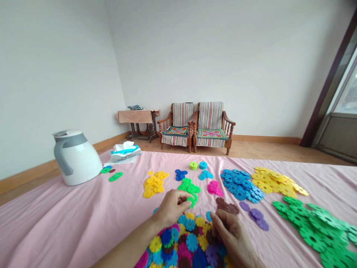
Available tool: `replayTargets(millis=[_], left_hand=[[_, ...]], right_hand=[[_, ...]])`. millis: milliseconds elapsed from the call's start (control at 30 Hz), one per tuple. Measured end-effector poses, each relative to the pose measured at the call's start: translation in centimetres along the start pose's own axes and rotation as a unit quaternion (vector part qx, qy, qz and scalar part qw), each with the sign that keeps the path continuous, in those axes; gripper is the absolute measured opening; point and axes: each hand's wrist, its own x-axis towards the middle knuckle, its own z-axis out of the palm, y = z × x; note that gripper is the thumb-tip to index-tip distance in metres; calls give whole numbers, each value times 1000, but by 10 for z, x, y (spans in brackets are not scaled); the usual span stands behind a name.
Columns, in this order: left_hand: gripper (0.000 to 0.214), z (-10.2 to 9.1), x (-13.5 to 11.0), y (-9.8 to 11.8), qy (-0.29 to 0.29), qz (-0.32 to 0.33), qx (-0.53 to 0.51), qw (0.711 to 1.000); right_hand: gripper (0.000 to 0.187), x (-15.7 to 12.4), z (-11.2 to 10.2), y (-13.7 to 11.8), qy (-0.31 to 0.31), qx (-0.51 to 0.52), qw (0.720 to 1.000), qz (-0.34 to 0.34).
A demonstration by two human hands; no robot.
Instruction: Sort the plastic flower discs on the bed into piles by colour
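Note:
My left hand (173, 205) is closed in a pinch at the near edge of a bright green pile of plastic snowflake discs (189, 185). A green snowflake disc (192, 201) shows at its fingertips. My right hand (230, 227) is curled low over the right side of a mixed heap of coloured discs (192, 242). At its thumb tip is a light blue snowflake disc (208, 216), partly covered by the fingers. Just beyond this hand lie brown discs (227, 206), with purple discs (258, 217) to the right.
Sorted piles of yellow (154, 184), pink (215, 188), blue (241, 184) and green discs (318, 223) lie on the pink cloth (69, 223). A white jug (80, 160) and tissue box (125, 153) stand at left. Two wooden armchairs (210, 115) are beyond.

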Motion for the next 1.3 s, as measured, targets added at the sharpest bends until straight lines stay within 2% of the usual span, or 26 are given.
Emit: replayTargets(millis=[67, 167, 233, 333, 433, 500, 600, 667, 700, 767, 900, 1000, 1100, 1200, 1300], left_hand=[[33, 0, 8, -11, 49, -34, -67, 996], [43, -2, 14, -18, 85, -55, -111, 989], [46, -5, 15, -19, 104, -57, -92, 989], [33, -9, 12, -17, 126, -28, -34, 991], [23, -9, 8, -16, 129, 5, 9, 992], [21, -6, 5, -16, 123, 17, 36, 992], [20, -2, 2, -15, 116, 42, 67, 990], [20, -1, 0, -14, 113, 52, 77, 989], [20, 0, 0, -13, 112, 53, 79, 989], [20, 0, 0, -12, 110, 51, 79, 989], [19, 0, 0, -10, 102, 47, 71, 991], [17, -4, -3, -1, 65, 60, 70, 994], [11, -12, -10, 15, -43, 106, 105, 988], [16, -17, -19, 30, -185, 178, 147, 955], [30, -15, -27, 39, -247, 236, 187, 921]], right_hand=[[46, 1, 0, 2, -2, 2, 1000, -1], [46, 2, 0, 3, -4, -2, 1000, -4], [46, 1, 0, 1, -6, -8, 1000, -5], [45, -4, -2, -6, -8, -31, 999, -10], [40, -9, -2, -14, -20, -104, 992, -70], [35, -12, 0, -16, -60, -165, 968, -179], [32, -11, 6, -15, -126, -244, 888, -368], [32, -11, 8, -15, -146, -294, 844, -424], [30, -11, 8, -16, -151, -312, 835, -427], [19, -11, 4, -20, -167, -331, 835, -407], [15, -12, -7, -29, -167, -318, 877, -320], [10, -12, -11, -30, -139, -291, 911, -258], [12, -12, -9, -24, -106, -283, 926, -228], [16, -11, -7, -16, -70, -276, 932, -226], [18, -10, -6, -10, -41, -267, 935, -232]])
